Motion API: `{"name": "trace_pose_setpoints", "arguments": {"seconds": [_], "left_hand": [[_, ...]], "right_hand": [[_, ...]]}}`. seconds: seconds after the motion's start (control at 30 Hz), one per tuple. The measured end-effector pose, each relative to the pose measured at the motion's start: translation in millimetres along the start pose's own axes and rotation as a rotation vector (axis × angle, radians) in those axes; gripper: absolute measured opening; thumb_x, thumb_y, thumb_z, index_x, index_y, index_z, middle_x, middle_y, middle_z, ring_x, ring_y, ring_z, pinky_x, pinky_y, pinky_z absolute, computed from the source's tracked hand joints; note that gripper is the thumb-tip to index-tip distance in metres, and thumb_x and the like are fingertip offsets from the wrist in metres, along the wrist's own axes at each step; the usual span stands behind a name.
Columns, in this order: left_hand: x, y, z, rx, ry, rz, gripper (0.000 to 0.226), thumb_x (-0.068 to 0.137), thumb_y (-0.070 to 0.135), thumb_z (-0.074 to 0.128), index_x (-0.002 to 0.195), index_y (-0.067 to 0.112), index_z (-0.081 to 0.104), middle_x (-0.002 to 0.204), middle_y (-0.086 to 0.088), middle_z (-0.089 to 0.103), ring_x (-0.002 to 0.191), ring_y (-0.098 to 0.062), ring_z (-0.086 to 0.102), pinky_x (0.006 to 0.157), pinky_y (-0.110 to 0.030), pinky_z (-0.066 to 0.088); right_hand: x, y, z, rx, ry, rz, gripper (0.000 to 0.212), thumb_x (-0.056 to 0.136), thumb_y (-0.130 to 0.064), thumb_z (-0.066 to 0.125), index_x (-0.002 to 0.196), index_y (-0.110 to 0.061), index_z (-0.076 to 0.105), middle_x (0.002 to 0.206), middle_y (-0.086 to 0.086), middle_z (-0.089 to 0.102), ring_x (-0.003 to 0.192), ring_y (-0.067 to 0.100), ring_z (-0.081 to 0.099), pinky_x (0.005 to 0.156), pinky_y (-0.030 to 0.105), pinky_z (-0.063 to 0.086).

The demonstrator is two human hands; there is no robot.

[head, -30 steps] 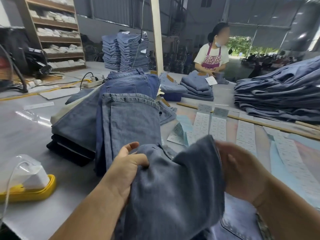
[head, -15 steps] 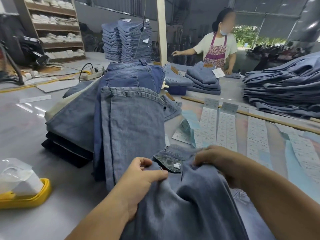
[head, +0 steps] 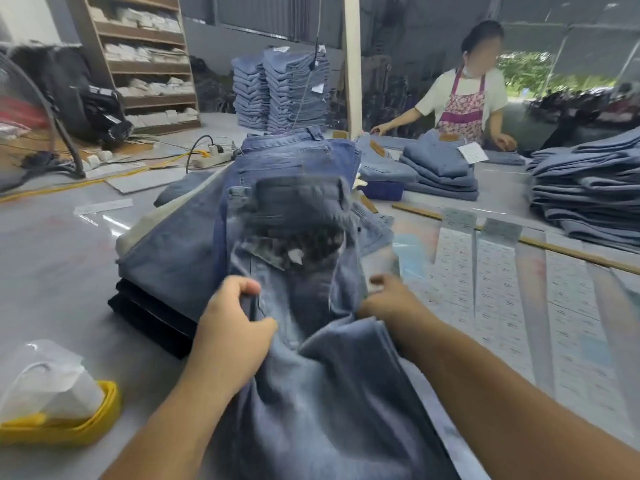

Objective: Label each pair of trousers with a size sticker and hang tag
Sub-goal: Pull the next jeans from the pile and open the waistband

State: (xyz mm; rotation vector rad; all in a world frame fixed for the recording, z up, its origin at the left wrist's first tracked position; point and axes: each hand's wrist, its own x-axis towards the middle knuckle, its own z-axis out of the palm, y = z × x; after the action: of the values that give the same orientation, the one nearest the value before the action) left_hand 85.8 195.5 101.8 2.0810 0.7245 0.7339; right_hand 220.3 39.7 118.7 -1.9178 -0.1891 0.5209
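Since half a second the trousers (head: pixel 304 258) are flung forward at frame centre, blurred. Left hand (head: pixel 232 327) and right hand (head: pixel 388 299) grip the soft, heavy denim; the waistband looks the best hold.

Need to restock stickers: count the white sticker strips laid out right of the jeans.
4, side by side on the table: first strip nearest the jeans, second strip, third strip, fourth strip by the frame edge. More may lie outside the frame.
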Motion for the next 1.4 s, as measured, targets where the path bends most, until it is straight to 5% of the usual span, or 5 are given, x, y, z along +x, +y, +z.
{"name": "trace_pose_setpoints", "arguments": {"seconds": [0.17,0.37,0.6,0.9,1.4], "left_hand": [[6.3,-28.0,24.7,0.304,0.022,-0.003,0.062,0.074,0.033,0.079,0.122,0.02,0.043,0.127,-0.007,0.045,0.117,-0.029,0.037,0.096,-0.037,0.032],[17.5,-16.8,33.0,0.389,0.138,0.058,0.092,0.068,0.031,0.085,0.139,0.013,0.029,0.133,-0.02,0.038,0.12,-0.041,0.037,0.101,-0.05,0.035],[29.7,-15.2,31.6,0.385,0.069,-0.1,0.091,0.075,0.036,0.082,0.142,0.003,0.03,0.138,-0.022,0.045,0.126,-0.042,0.042,0.102,-0.048,0.037],[32.4,5.9,11.1,-0.02,-0.021,-0.089,0.017,0.071,0.029,0.071,0.079,0.021,0.058,0.076,0.005,0.065,0.074,-0.015,0.06,0.056,-0.029,0.041],[-58.9,144.6,-45.2,-1.004,-0.561,0.048,0.025,0.063,0.005,0.061,0.084,0.014,0.07,0.076,-0.013,0.071,0.066,-0.028,0.07,0.058,-0.039,0.058]], "right_hand": [[27.4,34.9,16.2,-0.159,-0.041,0.055,0.02,0.071,-0.02,0.077,0.065,-0.013,0.059,0.046,-0.006,0.054,0.036,0.005,0.047,0.037,0.014,0.031],[37.2,30.8,21.7,-0.09,0.015,0.04,0.059,0.072,-0.03,0.084,0.107,-0.016,0.039,0.085,-0.004,0.053,0.066,0.005,0.054,0.033,0.011,0.035],[33.2,24.8,17.1,-0.077,0.082,-0.044,0.043,0.07,-0.021,0.084,0.107,-0.011,0.065,0.097,0.007,0.071,0.088,0.024,0.068,0.084,0.043,0.057],[-30.9,-9.9,8.9,0.014,0.092,-0.342,0.041,0.063,-0.025,0.067,0.102,-0.018,0.055,0.1,0.005,0.067,0.095,0.022,0.064,0.086,0.049,0.053],[-130.2,-29.0,-112.3,0.353,0.049,-0.064,0.051,0.071,-0.044,0.08,0.108,-0.012,0.066,0.108,0.014,0.07,0.098,0.029,0.068,0.083,0.047,0.055]]}}
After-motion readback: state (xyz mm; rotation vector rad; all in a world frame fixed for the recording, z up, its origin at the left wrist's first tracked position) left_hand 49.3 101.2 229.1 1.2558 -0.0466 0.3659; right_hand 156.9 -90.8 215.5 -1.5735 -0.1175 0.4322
